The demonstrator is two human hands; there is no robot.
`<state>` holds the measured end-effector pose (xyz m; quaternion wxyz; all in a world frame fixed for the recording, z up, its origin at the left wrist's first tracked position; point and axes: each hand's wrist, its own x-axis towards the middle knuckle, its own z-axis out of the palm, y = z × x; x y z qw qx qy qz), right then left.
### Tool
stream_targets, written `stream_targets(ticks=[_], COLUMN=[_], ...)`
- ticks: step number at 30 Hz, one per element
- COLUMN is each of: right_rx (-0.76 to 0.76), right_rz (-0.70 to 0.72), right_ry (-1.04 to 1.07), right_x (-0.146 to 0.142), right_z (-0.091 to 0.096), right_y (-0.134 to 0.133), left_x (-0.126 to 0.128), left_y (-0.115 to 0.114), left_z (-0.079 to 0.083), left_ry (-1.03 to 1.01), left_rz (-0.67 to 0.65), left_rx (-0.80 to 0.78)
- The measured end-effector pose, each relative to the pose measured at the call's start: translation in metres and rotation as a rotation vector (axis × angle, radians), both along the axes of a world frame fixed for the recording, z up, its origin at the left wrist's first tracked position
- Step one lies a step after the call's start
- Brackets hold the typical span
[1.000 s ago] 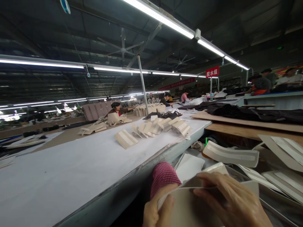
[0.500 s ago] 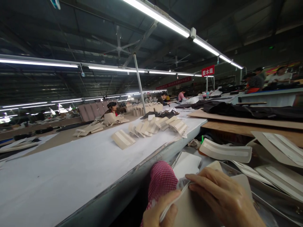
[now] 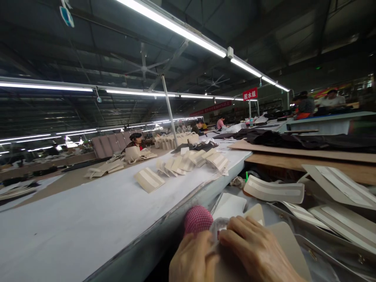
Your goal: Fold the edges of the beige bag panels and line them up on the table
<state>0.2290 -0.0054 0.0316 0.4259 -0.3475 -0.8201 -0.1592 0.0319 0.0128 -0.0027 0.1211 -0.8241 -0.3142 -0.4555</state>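
Note:
A beige fabric panel (image 3: 230, 268) lies low in front of me, between my hands and partly hidden by them. My left hand (image 3: 192, 258) is closed on its left side, fingers bent and slightly blurred. Bent over the panel's top edge, my right hand (image 3: 257, 246) grips it with the fingers closed. Crumpled clear plastic (image 3: 219, 225) shows just beyond the fingertips. Behind the right hand is another beige panel (image 3: 286, 239). A knee in red-and-white checked cloth (image 3: 198, 219) is beyond my left hand.
The white-covered table (image 3: 88, 227) runs along the left, carrying a row of beige pieces (image 3: 149, 180). At right lie several beige strips with white bands (image 3: 273, 190). Dark cloth (image 3: 282, 139) covers boards farther back. A co-worker (image 3: 135, 143) sits across the table.
My left hand has moved up and turned so its back faces me, closer to the right hand. My right hand has shifted slightly left. The view has swung a little right.

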Motion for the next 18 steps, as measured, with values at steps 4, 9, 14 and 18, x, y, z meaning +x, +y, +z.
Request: stream_targets(ticks=[4, 9, 14, 18], right_rx=[0.079, 0.181, -0.095, -0.386], right_rz=[-0.019, -0.182, -0.088, 0.0], right_ry=[-0.027, 0.044, 0.335, 0.622], right_x=[0.003, 0.041, 0.074, 0.079], right_z=[0.003, 0.008, -0.003, -0.012], right_y=[0.0, -0.002, 0.025, 0.046], left_x=[0.021, 0.001, -0.028, -0.031], left_y=[0.001, 0.003, 0.0, -0.003], left_z=[-0.001, -0.002, 0.016, 0.023], left_ry=[0.015, -0.056, -0.239, -0.201], left_rz=[0.235, 0.225, 0.022, -0.057], left_rx=[0.091, -0.228, -0.362, -0.356])
